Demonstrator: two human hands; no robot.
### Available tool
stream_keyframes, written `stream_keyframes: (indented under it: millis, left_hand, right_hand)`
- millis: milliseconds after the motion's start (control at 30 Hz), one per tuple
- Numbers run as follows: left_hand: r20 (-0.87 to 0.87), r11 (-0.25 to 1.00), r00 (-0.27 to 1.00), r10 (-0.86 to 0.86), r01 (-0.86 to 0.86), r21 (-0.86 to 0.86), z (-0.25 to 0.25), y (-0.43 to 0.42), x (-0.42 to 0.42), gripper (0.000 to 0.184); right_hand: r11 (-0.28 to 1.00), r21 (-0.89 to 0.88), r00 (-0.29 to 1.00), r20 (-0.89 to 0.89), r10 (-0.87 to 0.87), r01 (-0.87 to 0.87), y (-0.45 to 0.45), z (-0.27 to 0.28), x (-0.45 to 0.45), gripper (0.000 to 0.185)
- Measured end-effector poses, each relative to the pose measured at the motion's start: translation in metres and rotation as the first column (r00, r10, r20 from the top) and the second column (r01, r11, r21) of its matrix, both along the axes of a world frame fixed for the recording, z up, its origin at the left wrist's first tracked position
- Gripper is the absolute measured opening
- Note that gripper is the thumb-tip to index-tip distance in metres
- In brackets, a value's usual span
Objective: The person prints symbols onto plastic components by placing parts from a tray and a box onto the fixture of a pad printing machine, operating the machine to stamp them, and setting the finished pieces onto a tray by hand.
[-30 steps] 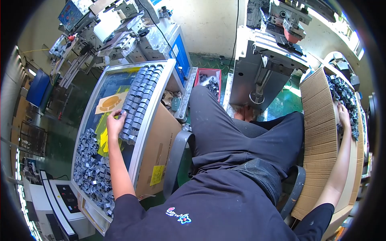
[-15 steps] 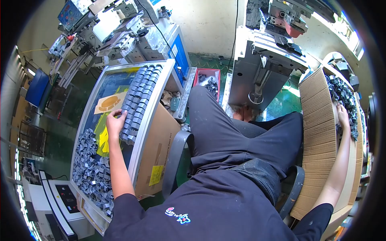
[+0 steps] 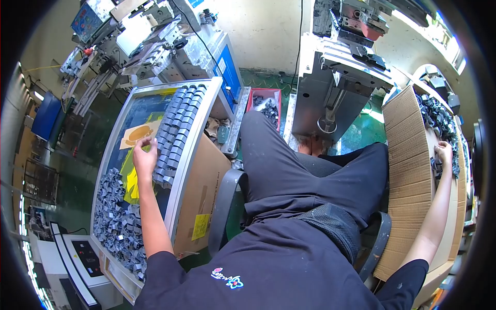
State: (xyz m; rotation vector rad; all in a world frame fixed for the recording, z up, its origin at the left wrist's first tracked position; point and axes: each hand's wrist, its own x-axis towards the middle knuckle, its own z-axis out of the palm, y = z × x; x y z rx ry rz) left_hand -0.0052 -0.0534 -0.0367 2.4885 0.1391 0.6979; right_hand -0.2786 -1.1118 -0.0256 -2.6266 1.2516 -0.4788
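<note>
So on the head cam, the left hand (image 3: 145, 157) is hovering right by the rows of grey parts (image 3: 176, 134), fingers curling loosely; can't tell if they're pinching anything. Those rows are lining the right side of the framed tray (image 3: 199, 139), with a loose grey heap (image 3: 118, 225) sitting nearer the body. The right hand (image 3: 443, 152) is curling over dark parts (image 3: 438, 116) in the cardboard box (image 3: 408, 155), grip unclear too.

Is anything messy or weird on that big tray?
Yes: the yellow patch on the framed tray looks streaky and ragged, like smeared paint. Also, a heap of gray pieces lies jumbled, while others form neat rows beside the left hand.
</note>
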Motion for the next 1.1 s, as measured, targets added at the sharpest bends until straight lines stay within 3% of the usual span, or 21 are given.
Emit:
stream_keyframes:
  millis: [33, 100, 133, 267, 333, 367, 400, 467, 533, 600, 700, 833, 1000, 1100]
  left_hand:
    - [0.090, 1.000, 0.996, -0.017, 0.015, 0.020, 0.010, -0.014, -0.003, 0.031]
    - [0.065, 0.999, 0.997, -0.042, 0.044, -0.027, 0.038, -0.048, -0.013, 0.026]
    - [0.052, 0.997, 0.997, -0.057, 0.060, -0.052, 0.051, -0.069, -0.019, 0.026]
    - [0.144, 0.870, 0.875, -0.462, 0.478, -0.117, 0.079, -0.136, -0.032, 0.032]
    - [0.106, 0.754, 0.790, -0.604, 0.609, -0.244, 0.087, -0.175, -0.034, 0.038]
    - [0.047, 0.721, 0.758, -0.651, 0.636, -0.275, 0.096, -0.195, -0.038, 0.040]
    - [0.076, 0.604, 0.678, -0.731, 0.696, -0.388, 0.086, -0.209, -0.029, 0.040]
    - [0.127, 0.350, 0.497, -0.859, 0.749, -0.563, 0.089, -0.246, -0.032, 0.028]
    - [0.162, 0.135, 0.334, -0.929, 0.712, -0.689, 0.108, -0.284, -0.055, 0.027]
    - [0.273, -0.152, 0.098, -0.957, 0.631, -0.760, 0.104, -0.309, -0.057, 0.032]
    - [0.311, -0.290, -0.052, -0.949, 0.531, -0.796, 0.105, -0.338, -0.070, 0.028]
    - [0.383, -0.419, -0.170, -0.908, 0.379, -0.825, 0.111, -0.361, -0.080, 0.026]
    - [0.448, -0.502, -0.245, -0.860, 0.249, -0.828, 0.113, -0.377, -0.084, 0.028]
    - [0.440, -0.484, -0.201, -0.875, 0.334, -0.809, 0.121, -0.390, -0.087, 0.032]
  right_hand:
    - [0.999, 0.027, 1.000, -0.009, -0.030, 0.030, 0.003, 0.003, -0.003, 0.042]
    - [0.998, 0.032, 0.998, 0.006, -0.056, 0.055, 0.008, 0.004, -0.012, 0.036]
    - [0.996, 0.062, 0.998, -0.013, -0.065, 0.065, 0.006, 0.004, -0.015, 0.042]
    - [0.983, -0.009, 0.983, -0.002, -0.184, 0.184, 0.002, 0.001, -0.022, 0.055]
    - [0.982, -0.021, 0.981, -0.035, -0.190, 0.189, 0.011, 0.006, -0.023, 0.056]
    - [0.979, -0.024, 0.979, 0.014, -0.203, 0.203, 0.021, 0.009, -0.023, 0.046]
    - [0.984, 0.005, 0.982, 0.056, -0.180, 0.180, 0.028, 0.010, -0.022, 0.046]
    - [0.974, -0.202, 0.983, 0.173, -0.068, 0.103, 0.000, -0.008, -0.025, 0.044]
    - [0.991, 0.089, 0.889, 0.440, -0.125, 0.096, 0.002, -0.010, -0.022, 0.041]
    - [0.990, -0.047, 0.889, 0.447, -0.099, 0.134, 0.044, 0.011, -0.015, 0.041]
    - [0.985, -0.145, 0.896, 0.444, -0.016, 0.090, 0.083, 0.034, -0.008, 0.039]
    - [0.983, -0.090, 0.900, 0.423, -0.110, 0.163, 0.105, 0.043, 0.006, 0.036]
    - [0.985, -0.106, 0.896, 0.437, -0.077, 0.137, 0.125, 0.051, 0.018, 0.031]
    - [0.984, -0.088, 0.899, 0.426, -0.106, 0.158, 0.125, 0.054, 0.020, 0.035]
